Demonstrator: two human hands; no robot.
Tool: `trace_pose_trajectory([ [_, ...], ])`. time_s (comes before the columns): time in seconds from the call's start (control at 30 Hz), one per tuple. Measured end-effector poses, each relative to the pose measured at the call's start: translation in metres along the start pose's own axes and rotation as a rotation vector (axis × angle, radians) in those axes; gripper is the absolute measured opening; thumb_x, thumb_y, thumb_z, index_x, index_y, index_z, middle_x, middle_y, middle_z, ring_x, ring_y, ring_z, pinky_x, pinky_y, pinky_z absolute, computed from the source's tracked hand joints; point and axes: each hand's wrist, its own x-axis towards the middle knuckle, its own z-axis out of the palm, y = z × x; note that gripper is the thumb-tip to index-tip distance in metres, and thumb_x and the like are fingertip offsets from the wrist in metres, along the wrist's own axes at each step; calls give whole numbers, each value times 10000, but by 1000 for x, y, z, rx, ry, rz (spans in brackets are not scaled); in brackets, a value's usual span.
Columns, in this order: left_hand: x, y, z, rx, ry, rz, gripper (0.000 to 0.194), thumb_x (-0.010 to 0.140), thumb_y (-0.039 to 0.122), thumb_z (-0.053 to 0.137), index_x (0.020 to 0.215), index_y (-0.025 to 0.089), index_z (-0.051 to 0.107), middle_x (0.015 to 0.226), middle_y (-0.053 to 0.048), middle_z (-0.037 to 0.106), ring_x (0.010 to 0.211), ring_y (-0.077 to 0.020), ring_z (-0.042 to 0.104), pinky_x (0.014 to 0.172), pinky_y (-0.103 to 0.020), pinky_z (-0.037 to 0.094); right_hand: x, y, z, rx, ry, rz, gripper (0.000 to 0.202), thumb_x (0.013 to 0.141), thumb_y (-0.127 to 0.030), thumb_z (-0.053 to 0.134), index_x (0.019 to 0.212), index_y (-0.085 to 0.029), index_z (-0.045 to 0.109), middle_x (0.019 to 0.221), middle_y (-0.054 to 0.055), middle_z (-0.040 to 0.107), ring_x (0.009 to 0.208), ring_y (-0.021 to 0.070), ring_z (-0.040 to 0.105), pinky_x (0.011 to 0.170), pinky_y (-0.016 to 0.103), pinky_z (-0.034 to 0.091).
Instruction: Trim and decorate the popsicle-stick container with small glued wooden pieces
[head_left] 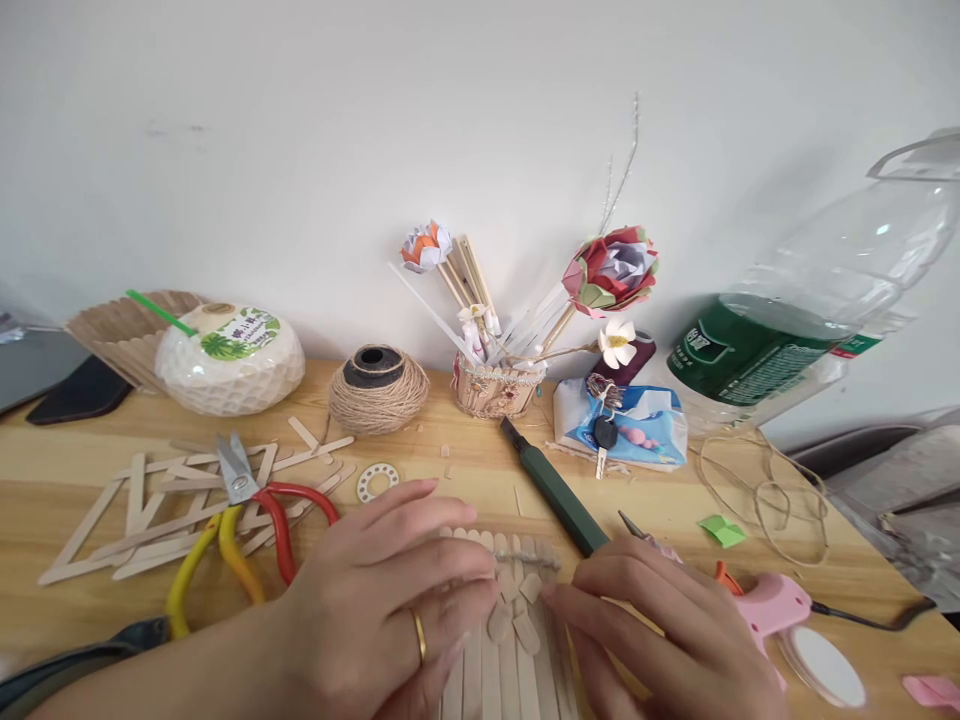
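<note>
A panel of wooden craft sticks (502, 670) lies flat near the table's front edge, with small rounded stick pieces (517, 610) on top. My left hand (382, 610), a ring on one finger, rests on the panel's left side with its fingertips at the small pieces. From the right, my right hand (660, 630) comes in, and its fingertips touch the same pieces. Neither hand grips a tool. A pink glue gun (765, 605) lies just right of my right hand.
Loose craft sticks (150, 500), red and yellow-handled snips (247, 510) and a small white ring (376, 481) lie at the left. A green craft knife (559, 495), twine ball (378, 390), flower holder (499, 385), tissue pack with keys (630, 425) and tilted bottle (810, 300) stand behind.
</note>
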Motion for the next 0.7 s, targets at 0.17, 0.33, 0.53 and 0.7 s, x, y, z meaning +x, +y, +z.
trace_pose_trajectory([
  [0.17,-4,-5,22,-46,255,45,317,902,191,375,929,197,691,884,-18,713,1003,-183,576,1020,-363,393,0,2,4,-1,-16,-17,236,803,-31,466,889,-137,658,697,49,606,598,133,528,501,258,440],
  [0.33,-5,-8,33,-27,230,54,331,914,209,352,944,200,682,878,-30,705,1022,-195,571,1041,-412,368,1,2,1,9,-57,-14,236,801,-33,470,901,-137,657,709,47,619,607,136,543,513,262,448],
  [0.53,-4,-5,28,-40,260,52,332,920,225,355,934,198,685,873,-20,707,1023,-185,558,1039,-381,363,1,-2,-4,35,-78,-15,237,789,-20,485,917,-142,642,729,44,622,639,138,547,527,262,456],
  [0.7,-2,0,13,-43,63,6,277,893,168,430,1043,178,663,1014,-21,711,1122,-186,520,1071,-360,319,2,-4,-3,21,-61,-8,230,798,-35,466,882,-156,642,707,39,623,619,136,552,518,260,459],
])
